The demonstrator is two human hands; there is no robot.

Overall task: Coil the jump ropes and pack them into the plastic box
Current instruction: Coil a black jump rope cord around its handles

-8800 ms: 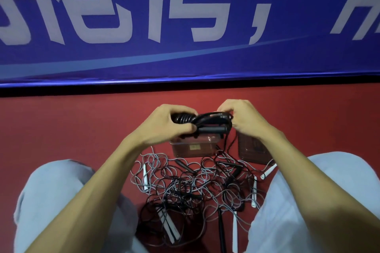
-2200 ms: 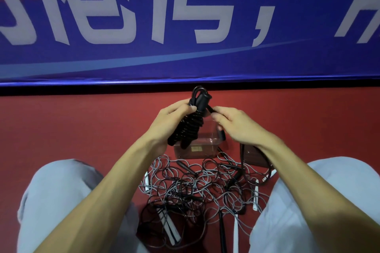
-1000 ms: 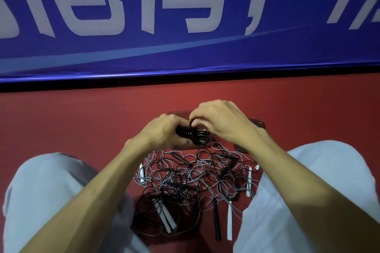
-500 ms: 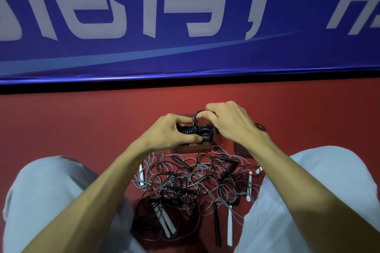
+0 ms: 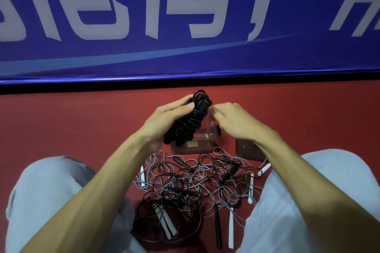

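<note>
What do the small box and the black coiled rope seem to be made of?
The box looks like clear hard plastic, glossy: the red floor shows through its walls. The coiled rope, held by the left hand, is probably smooth PVC or rubber cord, judging by its slight sheen.

Rope tangle (image 5: 193, 183) before the box (image 5: 202, 144) — lid (image 5: 247, 150) right of it.

- The coiled rope (image 5: 189, 123) in the left hand (image 5: 164, 121) hangs over the plastic box's (image 5: 203, 147) mouth.
- Tangled ropes (image 5: 191, 183) fill the gap between the knees (image 5: 51, 181).
- Open red floor (image 5: 82, 121) lies left of it.
</note>
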